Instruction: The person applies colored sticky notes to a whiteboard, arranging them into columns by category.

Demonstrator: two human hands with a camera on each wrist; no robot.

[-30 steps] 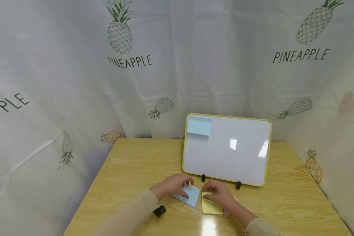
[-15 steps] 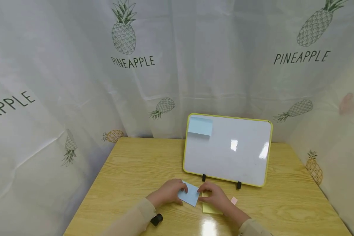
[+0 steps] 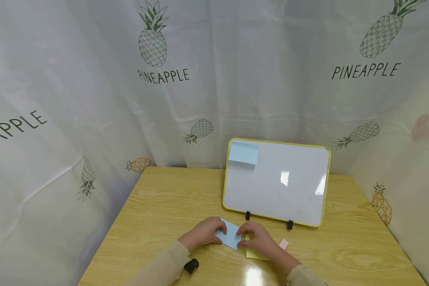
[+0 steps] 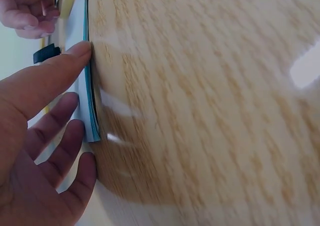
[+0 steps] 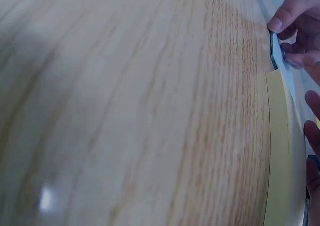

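Note:
A light-blue sticky note pad (image 3: pixel 230 235) lies tilted on the wooden table. My left hand (image 3: pixel 204 232) holds its left part; in the left wrist view the thumb presses the near edge of the pad (image 4: pixel 89 101) and curved fingers lie along the other side. My right hand (image 3: pixel 257 237) is at the pad's right edge, its thumb and index fingertip apart. Whether they touch the paper is unclear. Under the right hand a yellow sticky note pad (image 3: pixel 255 253) is partly hidden; its thick edge shows in the right wrist view.
A whiteboard (image 3: pixel 271 190) with a yellow frame stands behind the hands on black feet. One light-blue note (image 3: pixel 243 153) sticks at its upper left. A pink paper piece (image 3: pixel 283 244) shows beside the right wrist, a black object (image 3: pixel 191 265) near the left sleeve. Pineapple-printed curtains surround the table.
My left hand has shifted over the blue pad's left side and taken hold of it. The right hand has moved left from above the yellow pad to the blue pad's edge.

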